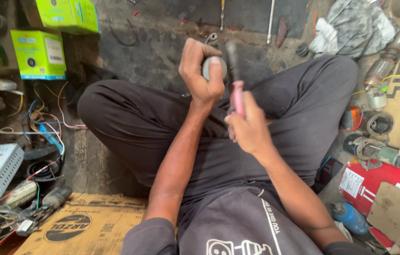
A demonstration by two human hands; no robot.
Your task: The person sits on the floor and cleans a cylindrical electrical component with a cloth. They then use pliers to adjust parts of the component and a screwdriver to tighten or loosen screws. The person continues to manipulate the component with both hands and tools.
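My left hand is clenched around a grey round part; just beside it, my right hand grips a pink-handled tool.

Dark grey short-sleeved shirt, sleeves ending above the elbows. White printed graphic low on the front near the bottom edge; a white line with small white lettering running down the right side. Dark grey trousers, plain, creased at both knees. Forearms bare. Both hands bare: left hand, right hand.
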